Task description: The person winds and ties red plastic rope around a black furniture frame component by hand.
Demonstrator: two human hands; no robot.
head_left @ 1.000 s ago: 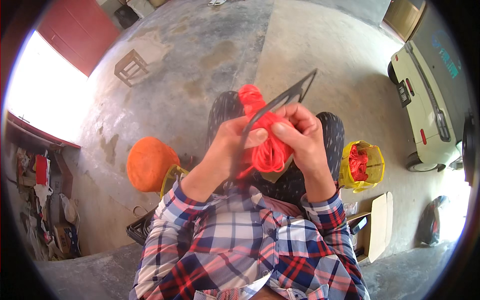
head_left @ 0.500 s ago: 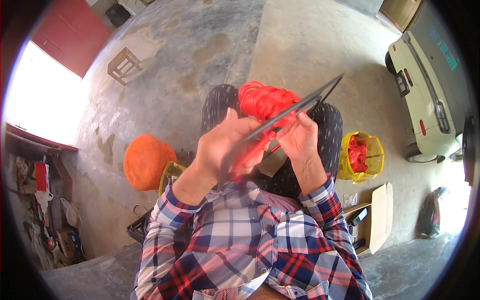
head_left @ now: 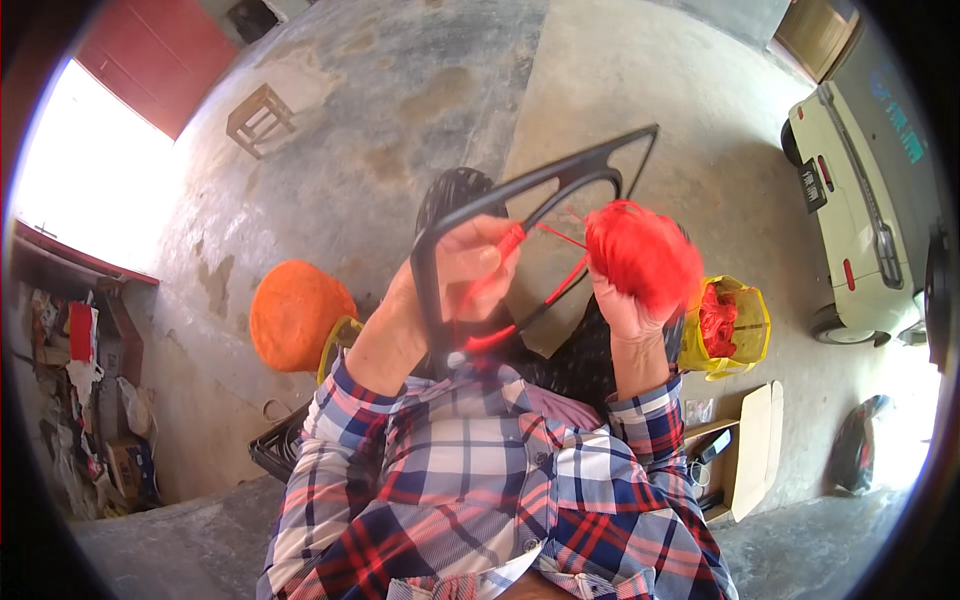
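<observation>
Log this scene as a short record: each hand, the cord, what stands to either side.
Left hand: closed around a red-wrapped part of the black frame
Right hand: holding the red cord bundle, somewhat blurred
Cord: a strand spans from bundle toward left hand; red also covers parts of the frame
Near left: orange round object on the floor
Near right: yellow container with red material inside; open cardboard box
Farther off: wooden stool, left; pale vehicle, right

daylight totally blows out the white four-sided opening (head_left: 95, 185) at left, shiny red cord bundle (head_left: 645, 258) looks motion-blurred, fisheye rim's black
</observation>
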